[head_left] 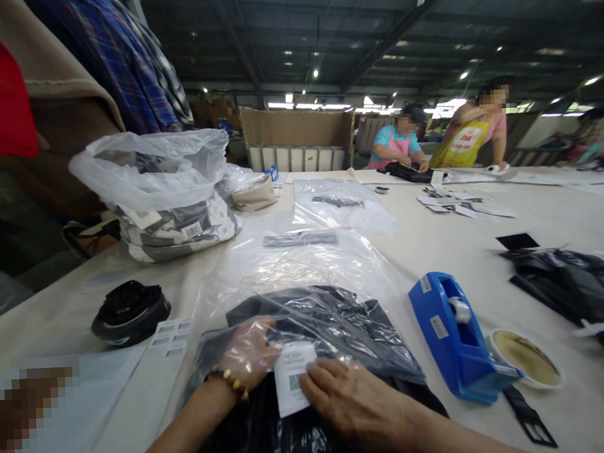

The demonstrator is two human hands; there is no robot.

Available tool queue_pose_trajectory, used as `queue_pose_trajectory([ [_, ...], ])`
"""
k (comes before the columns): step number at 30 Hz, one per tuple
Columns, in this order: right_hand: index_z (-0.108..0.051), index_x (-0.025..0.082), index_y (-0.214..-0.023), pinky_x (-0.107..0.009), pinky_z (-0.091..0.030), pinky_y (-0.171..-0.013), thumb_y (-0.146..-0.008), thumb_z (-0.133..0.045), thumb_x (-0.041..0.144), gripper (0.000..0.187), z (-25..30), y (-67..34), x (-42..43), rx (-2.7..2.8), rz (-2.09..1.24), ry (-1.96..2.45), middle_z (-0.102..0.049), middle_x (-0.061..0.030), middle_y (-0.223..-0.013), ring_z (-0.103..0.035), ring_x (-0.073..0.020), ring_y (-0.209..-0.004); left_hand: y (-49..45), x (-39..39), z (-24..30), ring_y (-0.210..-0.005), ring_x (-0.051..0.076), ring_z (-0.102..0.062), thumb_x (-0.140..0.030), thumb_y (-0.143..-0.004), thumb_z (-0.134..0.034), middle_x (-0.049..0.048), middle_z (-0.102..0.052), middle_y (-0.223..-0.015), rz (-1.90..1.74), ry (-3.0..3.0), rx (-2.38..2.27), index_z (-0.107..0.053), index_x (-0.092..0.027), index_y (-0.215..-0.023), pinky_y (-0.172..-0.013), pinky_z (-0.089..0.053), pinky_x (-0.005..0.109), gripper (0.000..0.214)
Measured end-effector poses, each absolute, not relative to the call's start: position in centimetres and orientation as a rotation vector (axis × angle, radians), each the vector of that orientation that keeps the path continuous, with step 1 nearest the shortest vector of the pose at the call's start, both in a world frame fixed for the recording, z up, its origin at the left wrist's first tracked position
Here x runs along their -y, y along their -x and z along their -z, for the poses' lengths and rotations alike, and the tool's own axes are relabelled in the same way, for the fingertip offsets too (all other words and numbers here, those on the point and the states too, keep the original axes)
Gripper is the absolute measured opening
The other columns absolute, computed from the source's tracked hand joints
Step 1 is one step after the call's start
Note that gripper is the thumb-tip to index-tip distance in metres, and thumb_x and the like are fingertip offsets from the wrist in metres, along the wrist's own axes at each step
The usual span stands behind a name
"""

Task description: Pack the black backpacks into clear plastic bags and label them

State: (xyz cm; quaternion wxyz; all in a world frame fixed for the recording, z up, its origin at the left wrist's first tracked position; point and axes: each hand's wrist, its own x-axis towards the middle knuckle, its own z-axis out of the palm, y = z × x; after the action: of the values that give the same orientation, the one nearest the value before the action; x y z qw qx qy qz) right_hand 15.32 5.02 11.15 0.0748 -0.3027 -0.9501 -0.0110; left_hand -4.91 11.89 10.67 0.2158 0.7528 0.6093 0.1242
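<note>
A pale work surface (468,246) fills the middle of the frame. The dark garment (346,325) at lower centre looks partly covered by a clear plastic bag (303,260), whose upper stretch lies flat beyond it, apparently unfilled. The white tag (292,370) sits between the hands: the left hand (252,352), under film, at its left edge, the right hand's (349,395) fingers over its right edge. Whether either grip pinches or merely presses, I cannot tell.
</note>
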Motion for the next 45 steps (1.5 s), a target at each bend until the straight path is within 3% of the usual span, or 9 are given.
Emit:
queue_pose_trajectory([
  [5,-0.056,0.013,-0.097,-0.027,-0.052,-0.063,-0.087,-0.047,0.018,0.014,-6.4,-14.3,-6.5,2.833,0.296,0.909,-0.064,-0.0071,-0.087,-0.059,-0.0162,-0.072,5.0,-11.0,-6.6,-0.127,0.029,-0.043,-0.029,-0.08,-0.04,0.0101,-0.051,-0.134,-0.012,-2.485,-1.514,-0.056,-0.021,-0.125,-0.106,-0.035,0.051,0.048],
  [9,-0.052,0.011,-0.115,-0.035,-0.052,-0.086,-0.092,-0.038,0.023,0.029,-3.7,-14.7,-7.2,2.545,0.669,0.923,-0.06,-0.0102,-0.119,-0.055,-0.022,-0.106,3.6,-10.8,-6.1,-0.135,0.029,-0.03,-0.014,-0.079,-0.034,0.0073,-0.035,-0.145,0.34,-2.67,-1.403,-0.042,-0.028,-0.135,-0.109,-0.026,0.058,0.058],
  [14,-0.05,0.014,-0.12,-0.043,-0.047,-0.097,-0.089,-0.047,0.037,0.038,-5.2,-14.5,-6.2,2.624,0.176,1.105,-0.05,-0.012,-0.132,-0.047,-0.0259,-0.12,2.1,-10.2,-9.0,-0.138,0.03,-0.022,-0.015,-0.081,-0.033,0.0106,-0.028,-0.148,0.449,-2.595,-1.376,-0.035,-0.022,-0.139,-0.111,-0.019,0.058,0.059],
  [22,-0.06,0.019,-0.095,-0.048,-0.043,-0.099,-0.085,-0.054,0.021,0.012,-7.8,-14.5,-5.8,2.636,-0.263,1.293,-0.059,-0.0075,-0.118,-0.055,-0.0252,-0.108,2.4,-9.7,-8.0,-0.141,0.031,-0.012,-0.03,-0.089,-0.036,0.0107,-0.012,-0.153,0.327,-2.594,-1.386,-0.026,-0.021,-0.143,-0.112,-0.016,0.059,0.056],
  [26,-0.056,0.015,-0.115,-0.043,-0.039,-0.105,-0.087,-0.047,0.018,0.029,-7.8,-14.8,-6.1,2.525,-0.204,1.207,-0.051,-0.012,-0.131,-0.046,-0.0251,-0.122,2.4,-10.3,-7.9,-0.14,0.033,-0.015,-0.04,-0.091,-0.035,0.0092,-0.019,-0.152,0.284,-2.598,-1.34,-0.023,-0.018,-0.144,-0.111,-0.017,0.061,0.059],
  [30,-0.032,0.012,-0.141,-0.051,-0.032,-0.109,-0.087,-0.051,0.023,0.058,-7.3,-15.0,-7.5,2.507,-0.152,1.257,-0.038,-0.015,-0.143,-0.032,-0.0302,-0.133,2.7,-11.5,-7.5,-0.141,0.033,-0.01,-0.057,-0.088,-0.037,0.0118,-0.014,-0.152,0.228,-2.591,-1.311,-0.023,-0.015,-0.144,-0.113,-0.011,0.06,0.072],
  [34,-0.035,0.01,-0.141,-0.055,-0.023,-0.112,-0.089,-0.05,0.033,0.059,-6.7,-15.1,-8.9,2.599,-0.354,1.446,-0.035,-0.0166,-0.145,-0.027,-0.0327,-0.136,3.1,-12.8,-6.8,-0.141,0.031,-0.007,-0.065,-0.086,-0.032,0.0167,-0.013,-0.152,0.155,-2.613,-1.24,-0.021,-0.009,-0.144,-0.114,-0.006,0.058,0.081],
  [39,-0.038,0.008,-0.139,-0.055,-0.014,-0.114,-0.092,-0.041,0.039,0.056,-6.4,-15.2,-9.6,2.579,-0.515,1.509,-0.028,-0.0186,-0.147,-0.018,-0.0324,-0.139,3.3,-14.1,-6.1,-0.142,0.03,-0.007,-0.069,-0.079,-0.043,0.0221,-0.015,-0.15,0.135,-2.587,-1.158,-0.014,-0.003,-0.143,-0.115,-0.006,0.052,0.097],
  [45,-0.022,0.011,-0.146,-0.051,-0.004,-0.115,-0.092,-0.033,0.056,0.072,-8.4,-15.9,-8.4,2.732,-0.723,1.48,-0.014,-0.0156,-0.153,-0.004,-0.0292,-0.141,3.5,-14.7,-5.6,-0.142,0.03,-0.008,-0.073,-0.074,-0.049,0.0201,-0.014,-0.151,0.1,-2.535,-1.154,-0.016,-0.006,-0.143,-0.115,-0.005,0.051,0.102],
])
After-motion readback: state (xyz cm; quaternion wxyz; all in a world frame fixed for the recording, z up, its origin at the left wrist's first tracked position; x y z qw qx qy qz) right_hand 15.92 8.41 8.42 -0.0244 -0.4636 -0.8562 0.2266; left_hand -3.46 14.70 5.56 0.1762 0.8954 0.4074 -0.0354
